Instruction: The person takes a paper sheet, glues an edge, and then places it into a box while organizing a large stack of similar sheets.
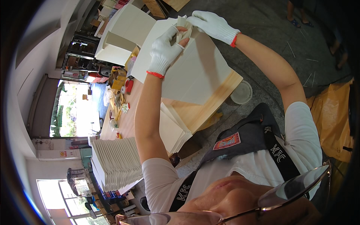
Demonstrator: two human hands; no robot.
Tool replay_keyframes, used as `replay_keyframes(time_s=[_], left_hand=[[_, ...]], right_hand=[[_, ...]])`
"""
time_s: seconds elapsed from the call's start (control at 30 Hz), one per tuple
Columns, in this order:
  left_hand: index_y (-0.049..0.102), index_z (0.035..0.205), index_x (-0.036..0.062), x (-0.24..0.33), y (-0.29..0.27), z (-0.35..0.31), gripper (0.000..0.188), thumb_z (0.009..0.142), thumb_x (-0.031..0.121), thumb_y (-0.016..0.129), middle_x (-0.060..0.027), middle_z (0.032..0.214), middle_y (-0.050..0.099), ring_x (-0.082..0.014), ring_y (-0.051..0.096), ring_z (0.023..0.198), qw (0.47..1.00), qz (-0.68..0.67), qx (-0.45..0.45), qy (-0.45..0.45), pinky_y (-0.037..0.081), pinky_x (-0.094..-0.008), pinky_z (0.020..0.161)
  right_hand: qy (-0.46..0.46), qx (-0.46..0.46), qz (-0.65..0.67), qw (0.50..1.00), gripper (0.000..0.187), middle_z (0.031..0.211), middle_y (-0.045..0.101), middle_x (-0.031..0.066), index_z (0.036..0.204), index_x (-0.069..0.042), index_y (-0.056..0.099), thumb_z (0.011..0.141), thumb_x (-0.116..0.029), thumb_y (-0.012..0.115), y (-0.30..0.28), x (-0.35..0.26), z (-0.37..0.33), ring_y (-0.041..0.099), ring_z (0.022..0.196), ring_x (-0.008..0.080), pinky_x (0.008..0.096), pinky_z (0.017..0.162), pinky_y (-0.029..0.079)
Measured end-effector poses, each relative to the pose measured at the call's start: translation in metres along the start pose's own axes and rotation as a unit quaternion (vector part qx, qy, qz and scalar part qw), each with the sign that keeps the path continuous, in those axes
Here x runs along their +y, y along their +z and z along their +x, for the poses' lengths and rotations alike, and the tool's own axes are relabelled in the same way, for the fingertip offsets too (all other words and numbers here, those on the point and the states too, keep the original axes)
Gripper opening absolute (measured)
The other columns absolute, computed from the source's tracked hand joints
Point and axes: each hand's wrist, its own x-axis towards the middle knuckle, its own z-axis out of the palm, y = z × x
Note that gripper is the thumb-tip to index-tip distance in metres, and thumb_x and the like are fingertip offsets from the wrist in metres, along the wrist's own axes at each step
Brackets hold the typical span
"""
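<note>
Both my hands wear white knit gloves with red cuffs. My left hand (165, 48) and my right hand (213, 24) meet over a small folded cream paper piece (184, 32) and pinch it between their fingers. The piece is held just above a large white card sheet (198, 71) that lies on a wooden table (210, 105). A pile of cream sheets (173, 129) lies at the table's near edge, beside my left forearm.
A tall stack of folded white cards (116, 161) stands at lower left. White open boxes (122, 37) and small clutter (118, 80) sit on the table's far side. A round white lid (242, 92) lies on the floor, an orange tarp (332, 112) at right. Another person's feet (300, 20) are at the top.
</note>
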Motion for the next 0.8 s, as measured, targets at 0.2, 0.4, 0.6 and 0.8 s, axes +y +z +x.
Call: replay_keyframes(time_s=[0.2, 0.4, 0.6, 0.8], left_hand=[[0.059, 0.13, 0.0197, 0.008, -0.003, -0.004, 0.043, 0.087, 0.023, 0.066, -0.0102, 0.094, 0.068, -0.0234, 0.065, 0.081, 0.996, 0.022, 0.023, 0.082, 0.051, -0.0331, 0.076], [0.05, 0.137, 0.0092, -0.005, 0.002, -0.006, 0.057, 0.083, 0.016, 0.068, -0.0176, 0.122, 0.06, -0.0334, 0.059, 0.113, 0.981, 0.114, 0.096, 0.122, 0.047, -0.0394, 0.096], [0.049, 0.136, 0.0068, 0.047, 0.047, -0.103, 0.058, 0.081, 0.015, 0.068, -0.019, 0.134, 0.053, -0.031, 0.062, 0.106, 0.971, -0.108, 0.12, 0.174, 0.049, -0.0408, 0.092], [0.039, 0.144, 0.0076, 0.0, 0.101, -0.201, 0.063, 0.097, 0.049, 0.046, -0.0167, 0.136, 0.053, -0.0346, 0.061, 0.11, 0.543, -0.812, 0.155, -0.148, 0.052, -0.0449, 0.085]], right_hand=[[-0.107, 0.186, -0.07, 0.974, 0.056, 0.078, 0.063, 0.0097, 0.092, -0.009, 0.062, 0.09, -0.063, 0.047, -0.012, 0.007, 0.0, 0.06, 0.063, 0.0253, 0.037, 0.066, 0.048], [0.069, -0.206, 0.381, 0.899, 0.039, 0.088, 0.064, 0.0095, 0.111, -0.005, 0.061, 0.094, -0.039, 0.06, 0.004, -0.02, -0.005, 0.051, 0.059, 0.0077, 0.0191, 0.049, 0.042], [0.153, -0.159, 0.457, 0.862, 0.017, 0.08, 0.058, 0.0006, 0.106, -0.007, 0.06, 0.095, -0.021, 0.059, 0.009, -0.02, -0.007, 0.044, 0.057, 0.0039, 0.0184, 0.044, 0.032], [0.165, -0.176, 0.395, 0.886, 0.028, 0.078, 0.06, -0.0026, 0.118, -0.009, 0.059, 0.097, -0.028, 0.057, -0.035, -0.034, -0.061, 0.041, 0.048, -0.0026, 0.0112, 0.038, 0.03]])
